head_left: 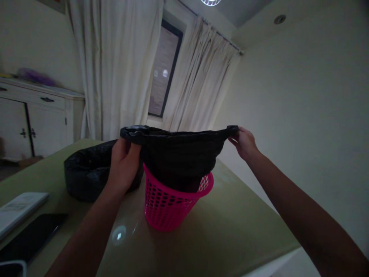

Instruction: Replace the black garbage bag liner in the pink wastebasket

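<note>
On the bench point(230, 231), near its middle, stands a pink basket point(170, 207) with a perforated wall, upright and slightly tilted in this wide view. A black bag point(178, 154) hangs above it with its lower part sunk inside the basket's mouth, while its upper edge is stretched wide and nearly level between both hands.

The left hand point(123, 165) is closed on the bag's rim at the left end, fingers curled around the bunched plastic, thumb side toward the camera. The right hand point(245, 142) pinches the opposite end of the rim, fingers shut on a small fold of it, with the arm reaching in from the lower right. Between the two grips the rim is pulled taut, wider than the basket's mouth.

Just behind the left hand, a second heap of black plastic point(86, 173) lies on the bench, touching or almost touching the basket's left side; the wrist hides the exact gap. At the near left edge lie a pale flat remote-like object point(20, 209) and a dark phone point(31, 236), side by side, well apart from the basket.

Beyond the bench, a white cabinet point(34, 123) stands along the left wall. Pale curtains point(129, 65) frame a dark window point(164, 73), and the wall on the right is bare.
</note>
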Motion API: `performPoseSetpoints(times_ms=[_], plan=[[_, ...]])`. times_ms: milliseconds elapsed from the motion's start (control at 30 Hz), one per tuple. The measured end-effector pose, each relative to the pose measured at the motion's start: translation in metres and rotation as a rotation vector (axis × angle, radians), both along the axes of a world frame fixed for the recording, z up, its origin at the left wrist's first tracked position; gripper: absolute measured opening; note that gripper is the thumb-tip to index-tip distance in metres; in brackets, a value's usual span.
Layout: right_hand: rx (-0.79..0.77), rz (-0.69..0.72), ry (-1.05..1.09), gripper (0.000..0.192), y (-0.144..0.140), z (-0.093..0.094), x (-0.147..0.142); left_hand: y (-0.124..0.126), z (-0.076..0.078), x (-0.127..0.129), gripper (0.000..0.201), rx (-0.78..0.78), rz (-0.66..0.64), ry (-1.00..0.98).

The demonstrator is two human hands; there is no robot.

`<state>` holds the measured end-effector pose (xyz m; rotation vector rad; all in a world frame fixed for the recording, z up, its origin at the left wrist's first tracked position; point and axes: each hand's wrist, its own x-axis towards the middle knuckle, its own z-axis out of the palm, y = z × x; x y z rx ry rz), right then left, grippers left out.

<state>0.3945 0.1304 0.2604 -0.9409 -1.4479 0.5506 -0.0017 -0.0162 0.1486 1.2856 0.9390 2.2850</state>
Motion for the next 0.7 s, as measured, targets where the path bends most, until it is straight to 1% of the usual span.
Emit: performPoseSetpoints(times_ms=[67, 100, 133, 167, 200, 233, 267, 300, 367, 400, 433, 467, 500, 533, 567, 600, 633, 700], plan=[[-0.088, -0.053, -0.098, 0.013, 0.005, -0.006, 0.018, 0.000, 0.007, -0.005, 0.020, 0.075, -0.160, -0.216], [-0.086, -0.107, -0.153, 0.011, 0.003, -0.005, 0.021, -0.001, 0.010, -0.007, 0.019, 0.107, -0.237, -0.291], [-0.042, -0.178, -0.193, 0.010, -0.003, -0.001, 0.020, -0.002, 0.013, -0.009, 0.019, 0.125, -0.292, -0.333], [0.043, -0.247, -0.217, 0.011, -0.012, 0.003, 0.013, -0.004, 0.015, -0.009, 0.019, 0.132, -0.315, -0.348], [0.155, -0.292, -0.235, 0.015, -0.026, 0.007, 0.001, -0.007, 0.016, -0.008, 0.020, 0.141, -0.314, -0.350], [0.274, -0.309, -0.251, 0.022, -0.043, 0.011, -0.015, -0.010, 0.016, -0.004, 0.021, 0.152, -0.300, -0.346], [0.361, -0.213, -0.318, 0.031, -0.063, 0.013, -0.035, -0.014, 0.015, 0.001, 0.022, 0.159, -0.288, -0.337], [0.404, -0.059, -0.415, 0.044, -0.084, 0.012, -0.058, -0.019, 0.013, 0.009, 0.024, 0.161, -0.284, -0.319], [0.391, 0.245, -0.652, 0.083, -0.119, 0.004, -0.106, -0.031, 0.009, 0.024, 0.027, 0.148, -0.315, -0.230], [0.370, 0.364, -0.756, 0.098, -0.131, -0.003, -0.128, -0.038, 0.007, 0.030, 0.027, 0.141, -0.353, -0.162], [0.358, 0.468, -0.836, 0.101, -0.137, -0.011, -0.147, -0.045, 0.006, 0.033, 0.026, 0.143, -0.398, -0.089], [0.336, 0.566, -0.910, 0.092, -0.138, -0.019, -0.162, -0.051, 0.004, 0.033, 0.028, 0.160, -0.441, -0.023], [0.307, 0.646, -0.961, 0.074, -0.133, -0.026, -0.173, -0.054, 0.003, 0.029, 0.032, 0.182, -0.486, 0.033], [0.267, 0.702, -0.992, 0.051, -0.126, -0.031, -0.181, -0.056, 0.003, 0.023, 0.034, 0.197, -0.524, 0.072], [0.226, 0.731, -0.997, 0.031, -0.116, -0.035, -0.186, -0.054, 0.002, 0.014, 0.036, 0.195, -0.549, 0.103], [0.189, 0.735, -0.977, 0.021, -0.107, -0.037, -0.189, -0.051, 0.002, 0.003, 0.041, 0.183, -0.550, 0.129], [0.161, 0.719, -0.938, 0.020, -0.099, -0.038, -0.190, -0.045, 0.002, -0.006, 0.053, 0.165, -0.534, 0.164], [0.148, 0.668, -0.850, 0.021, -0.092, -0.038, -0.191, -0.032, 0.000, -0.020, 0.083, 0.128, -0.469, 0.325]])
